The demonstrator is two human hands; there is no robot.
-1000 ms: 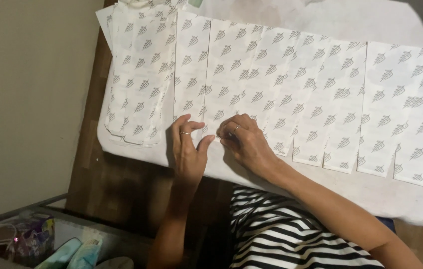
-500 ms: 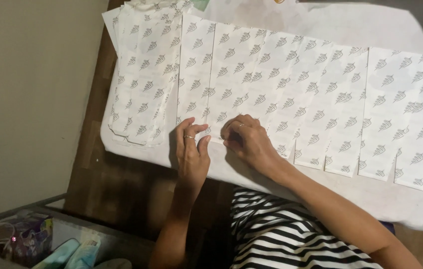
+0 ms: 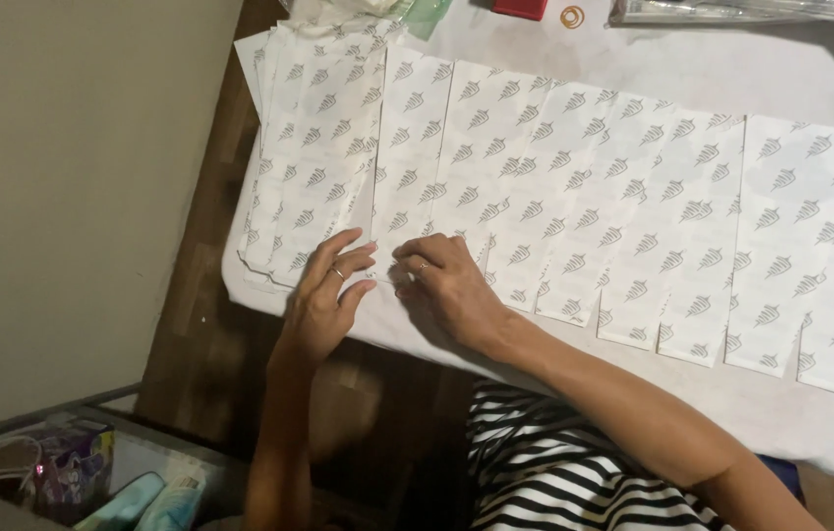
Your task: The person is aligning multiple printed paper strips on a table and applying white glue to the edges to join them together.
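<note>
Both hands meet at the near end of one patterned sheet point(image 3: 415, 157). Left hand point(image 3: 323, 300): fingers point(image 3: 353, 258) loosely spread, tips resting flat on the sheet's bottom edge, ring on one finger. Right hand point(image 3: 451, 290): fingers curled together, tips pressed to the same edge just beside the left thumb; cannot tell if anything is pinched between them.

That sheet lies in a row of matching sheets point(image 3: 633, 206), side by side and overlapping, on a white cloth point(image 3: 731, 79) that covers the surface point(image 3: 210, 324). Stack of the same sheets point(image 3: 304, 147) at the left end.

Far edge: red object point(image 3: 520, 8), orange ring point(image 3: 571, 16). Bottom left: bin point(image 3: 63, 472) with packets. Striped shirt point(image 3: 554, 472) below the right arm.
</note>
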